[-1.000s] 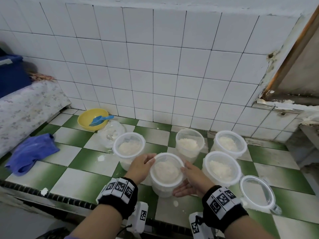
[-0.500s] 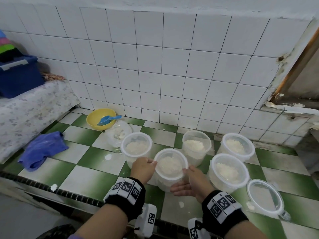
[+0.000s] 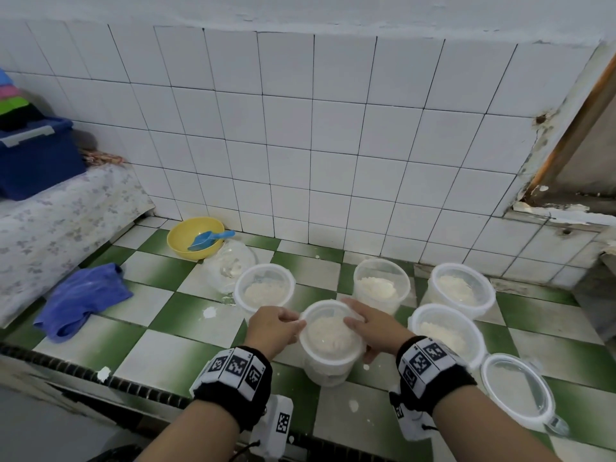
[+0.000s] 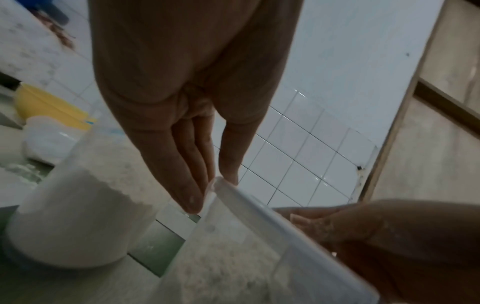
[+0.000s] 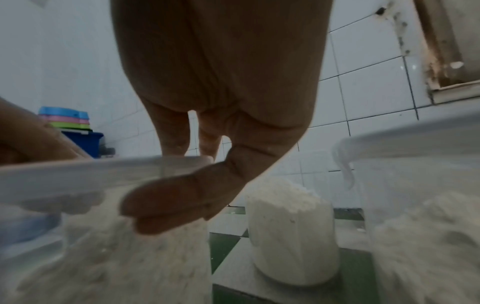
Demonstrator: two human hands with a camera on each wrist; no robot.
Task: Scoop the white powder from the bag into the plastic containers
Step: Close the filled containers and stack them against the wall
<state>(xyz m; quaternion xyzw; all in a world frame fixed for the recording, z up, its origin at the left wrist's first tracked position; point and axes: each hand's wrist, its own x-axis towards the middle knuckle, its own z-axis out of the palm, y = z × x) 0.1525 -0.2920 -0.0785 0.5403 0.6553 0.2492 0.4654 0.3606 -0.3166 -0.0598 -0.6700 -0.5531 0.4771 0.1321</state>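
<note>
Powder-filled container [image 3: 330, 341] sits lidded at the front of the green-and-white tiled counter [image 3: 160, 281], between your two hands. Your left hand [image 3: 273, 330] pinches the lid's rim with straight fingers and thumb, and your right hand [image 3: 370, 325] presses fingers on the lid [image 5: 78, 174] with its thumb curled under the rim.

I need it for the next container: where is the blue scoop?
In the head view the blue scoop lies in the yellow bowl, far left by the tiled wall, behind the plastic bag.

The head view looks down from above at the tiled counter [image 3: 140, 305]; both wrist views sit low beside the front container [image 3: 330, 338], which all three share.
</note>
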